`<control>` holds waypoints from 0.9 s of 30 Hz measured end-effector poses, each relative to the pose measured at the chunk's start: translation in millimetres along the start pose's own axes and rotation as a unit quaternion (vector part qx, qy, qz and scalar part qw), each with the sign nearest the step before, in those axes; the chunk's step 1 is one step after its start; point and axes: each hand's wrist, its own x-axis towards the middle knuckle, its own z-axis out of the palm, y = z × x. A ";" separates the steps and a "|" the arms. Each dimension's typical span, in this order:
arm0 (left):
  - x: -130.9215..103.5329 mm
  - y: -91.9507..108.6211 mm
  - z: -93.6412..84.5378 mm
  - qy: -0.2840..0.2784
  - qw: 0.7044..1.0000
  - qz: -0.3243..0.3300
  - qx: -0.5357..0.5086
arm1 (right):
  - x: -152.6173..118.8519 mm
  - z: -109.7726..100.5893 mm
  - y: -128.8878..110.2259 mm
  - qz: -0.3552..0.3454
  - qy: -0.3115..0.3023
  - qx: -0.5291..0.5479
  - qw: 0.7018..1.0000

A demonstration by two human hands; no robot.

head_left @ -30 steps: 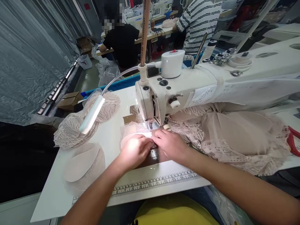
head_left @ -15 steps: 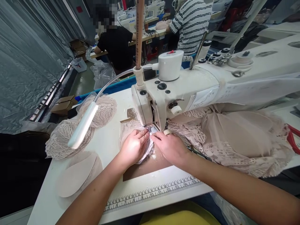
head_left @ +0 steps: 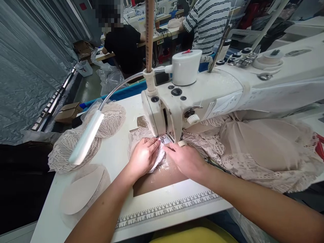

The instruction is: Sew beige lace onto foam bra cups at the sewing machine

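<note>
A pale lace cup piece (head_left: 159,158) lies under the needle end of a white sewing machine (head_left: 162,114). My left hand (head_left: 144,153) presses down on it from the left, fingers together, close in front of the presser foot (head_left: 162,137). From the right, my right hand (head_left: 187,158) has its thumb and forefinger at the edge of the lace beside the foot, the other fingers curled. What sits between those fingertips is partly hidden. Beneath the work is a brown, shiny sheet (head_left: 154,182).
Lace cups (head_left: 111,118) and a smooth beige cup (head_left: 82,192) lie at left under a gooseneck lamp (head_left: 87,138). A heap of beige lace and mesh (head_left: 253,145) spreads at right. A printed ruler (head_left: 164,211) runs along the front edge. Two people sit beyond.
The lace has shifted slightly under the foot, and less of its edge shows below my left hand. Both hands stay close to the foot. The view has shifted a little.
</note>
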 end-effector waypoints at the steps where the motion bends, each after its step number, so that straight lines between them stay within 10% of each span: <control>1: -0.4 0.4 0.3 -0.005 1.000 -0.011 0.004 | -0.1 -0.2 0.1 0.002 0.002 0.002 1.000; 13: -15.1 6.1 -0.5 -0.023 0.993 -0.097 0.056 | -3.9 15.8 9.8 -0.044 0.107 0.059 0.992; 20: -31.8 35.9 -42.6 -0.104 0.982 0.044 -0.150 | -9.4 14.8 16.7 -0.115 0.143 0.156 0.971; 27: -24.5 9.2 -43.0 -0.053 0.967 -0.207 -0.139 | -10.4 11.3 14.3 -0.186 0.117 0.141 0.965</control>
